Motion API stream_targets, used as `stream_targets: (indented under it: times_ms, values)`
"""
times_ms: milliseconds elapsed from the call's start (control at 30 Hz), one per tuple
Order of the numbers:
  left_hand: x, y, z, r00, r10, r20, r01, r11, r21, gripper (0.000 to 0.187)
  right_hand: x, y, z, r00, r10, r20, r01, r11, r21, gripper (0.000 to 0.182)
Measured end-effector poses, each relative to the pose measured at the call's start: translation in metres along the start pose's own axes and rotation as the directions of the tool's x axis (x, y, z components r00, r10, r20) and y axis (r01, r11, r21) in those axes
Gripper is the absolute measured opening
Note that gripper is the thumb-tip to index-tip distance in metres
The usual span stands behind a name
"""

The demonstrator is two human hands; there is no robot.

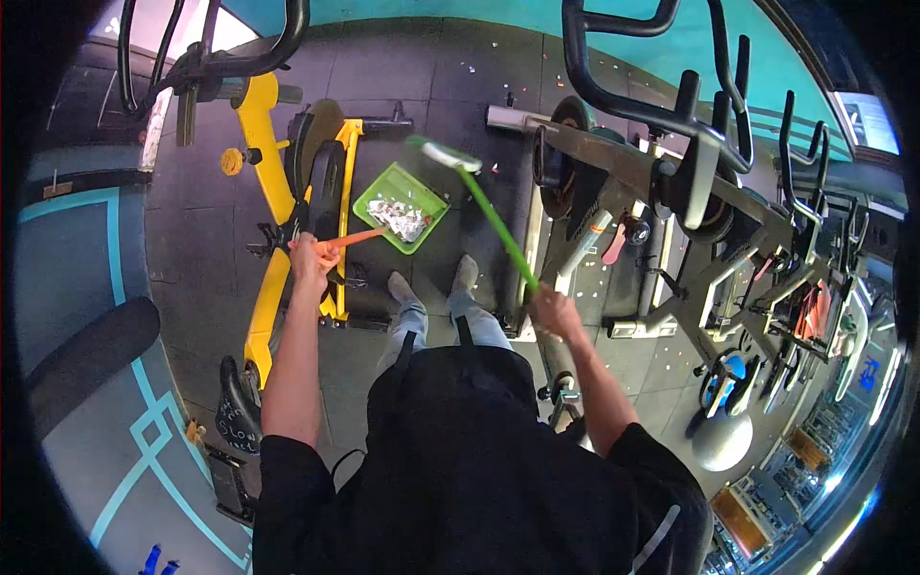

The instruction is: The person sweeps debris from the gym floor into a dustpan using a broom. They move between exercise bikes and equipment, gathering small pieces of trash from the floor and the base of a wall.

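Observation:
My left hand (309, 261) is closed around the orange handle of a green dustpan (369, 207), which rests on the dark floor ahead of my feet. A heap of white scraps (401, 218) lies inside the pan. In my right hand (556, 312) is the long green stick of a broom (497, 225), slanting away from me. Its green and white head, smeared by motion, is just beyond the pan's far right corner and close over the floor.
A yellow exercise bike (261, 144) stands close on the left. Several grey bikes (613, 158) line the right side, their handlebars jutting inward. Small scraps (495, 168) dot the floor (383, 72). A silver ball (723, 441) sits at the lower right.

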State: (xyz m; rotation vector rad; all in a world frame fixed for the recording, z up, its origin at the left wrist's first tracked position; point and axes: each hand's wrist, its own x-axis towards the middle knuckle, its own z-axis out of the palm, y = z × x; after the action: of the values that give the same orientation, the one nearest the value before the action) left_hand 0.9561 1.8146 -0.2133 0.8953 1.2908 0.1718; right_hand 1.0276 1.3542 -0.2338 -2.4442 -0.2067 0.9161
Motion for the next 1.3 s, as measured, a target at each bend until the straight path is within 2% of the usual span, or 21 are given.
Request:
stream_targets:
  times_ms: [67, 133, 200, 300, 367, 433, 467, 533, 567, 633, 733, 800, 867, 900, 933, 1000, 1033, 1067, 1133, 1200, 1300]
  values:
    - [-0.009, 0.001, 0.001, 0.998, 0.0, -0.059, 0.0, 1.0, 0.012, 0.012, 0.019, 0.023, -0.014, 0.989, -0.132, -0.066, 0.119, 0.978, -0.173, 0.034]
    - [-0.007, -0.006, -0.002, 0.999, 0.015, 0.03, -0.017, 0.995, 0.096, 0.01, 0.043, 0.049, -0.014, 0.99, -0.126, -0.064, 0.121, 0.99, -0.075, 0.029]
    - [-0.001, -0.016, 0.002, 0.999, -0.002, 0.034, -0.002, 0.993, 0.12, 0.011, 0.067, 0.09, 0.006, 0.988, -0.134, -0.072, 0.131, 0.991, -0.036, 0.028]
    - [0.005, -0.036, 0.011, 0.999, 0.031, 0.031, -0.036, 0.98, 0.197, 0.025, 0.082, 0.135, 0.052, 0.97, -0.211, 0.119, 0.226, 0.965, -0.134, 0.021]
    - [0.003, -0.039, 0.017, 1.0, 0.025, 0.018, -0.028, 0.976, 0.217, 0.027, 0.068, 0.14, 0.074, 0.955, -0.249, 0.163, 0.267, 0.958, -0.106, 0.017]
    - [0.001, -0.044, 0.019, 0.999, 0.043, -0.034, -0.032, 0.964, 0.264, 0.032, 0.016, 0.058, 0.056, 0.997, 0.044, 0.058, -0.057, 0.968, 0.245, 0.016]
    - [-0.001, -0.043, 0.02, 0.999, 0.041, -0.035, -0.03, 0.965, 0.26, 0.032, -0.002, 0.027, 0.046, 0.982, 0.183, 0.048, -0.189, 0.945, 0.267, 0.021]
    - [-0.006, -0.041, 0.022, 0.999, 0.017, -0.039, -0.005, 0.957, 0.29, 0.034, -0.025, 0.008, 0.035, 0.977, 0.189, 0.097, -0.209, 0.939, 0.272, 0.027]
    - [-0.009, -0.04, 0.023, 0.999, 0.017, -0.04, -0.005, 0.958, 0.287, 0.034, -0.038, -0.015, 0.018, 0.952, 0.269, 0.144, -0.301, 0.908, 0.293, 0.028]
    - [-0.015, -0.04, 0.024, 0.999, -0.013, -0.037, 0.021, 0.974, 0.227, 0.019, -0.055, -0.024, 0.008, 0.904, 0.384, 0.187, -0.425, 0.855, 0.299, 0.035]
    - [-0.017, -0.037, 0.019, 0.999, 0.0, -0.033, 0.007, 0.975, 0.223, 0.019, -0.067, -0.039, -0.028, 0.91, 0.372, 0.181, -0.407, 0.885, 0.226, 0.042]
    - [-0.018, -0.034, 0.013, 1.0, 0.022, -0.008, -0.019, 0.973, 0.23, 0.026, -0.063, -0.013, -0.013, 0.916, 0.387, 0.102, -0.4, 0.875, 0.271, 0.041]
    - [-0.015, -0.036, 0.009, 0.999, 0.041, 0.017, -0.044, 0.971, 0.234, 0.034, -0.057, 0.004, 0.0, 0.965, 0.263, -0.01, -0.262, 0.964, 0.045, 0.031]
    - [-0.013, -0.04, 0.007, 0.999, 0.041, 0.002, -0.04, 0.957, 0.287, 0.034, -0.056, 0.009, 0.01, 0.928, 0.366, 0.071, -0.372, 0.903, 0.214, 0.03]
    - [-0.012, -0.043, 0.007, 0.999, 0.044, -0.013, -0.037, 0.941, 0.337, 0.034, -0.054, 0.017, 0.023, 0.928, 0.365, 0.07, -0.371, 0.904, 0.212, 0.03]
    - [-0.021, -0.044, 0.012, 0.998, 0.065, -0.012, -0.057, 0.94, 0.337, 0.034, -0.051, 0.031, 0.051, 0.877, 0.424, 0.225, -0.479, 0.792, 0.378, 0.036]
    - [-0.02, -0.046, 0.014, 0.997, 0.079, -0.016, -0.069, 0.937, 0.343, 0.035, -0.054, 0.029, 0.061, 0.884, 0.384, 0.268, -0.468, 0.74, 0.482, 0.036]
    - [-0.02, -0.048, 0.016, 0.996, 0.092, -0.018, -0.08, 0.933, 0.351, 0.035, -0.058, 0.01, 0.053, 0.855, 0.415, 0.312, -0.513, 0.764, 0.391, 0.035]
    - [-0.019, -0.047, 0.022, 0.993, 0.102, -0.051, -0.079, 0.939, 0.335, 0.035, -0.071, -0.002, 0.06, 0.874, 0.353, 0.334, -0.484, 0.698, 0.528, 0.037]
    - [-0.023, -0.042, 0.021, 0.99, 0.126, -0.07, -0.091, 0.924, 0.372, 0.033, -0.082, -0.019, 0.048, 0.883, 0.305, 0.356, -0.454, 0.744, 0.489, 0.04]
    - [-0.017, -0.042, 0.013, 0.993, 0.092, -0.07, -0.068, 0.955, 0.29, 0.031, -0.094, -0.028, 0.029, 0.875, 0.377, 0.303, -0.479, 0.765, 0.432, 0.041]
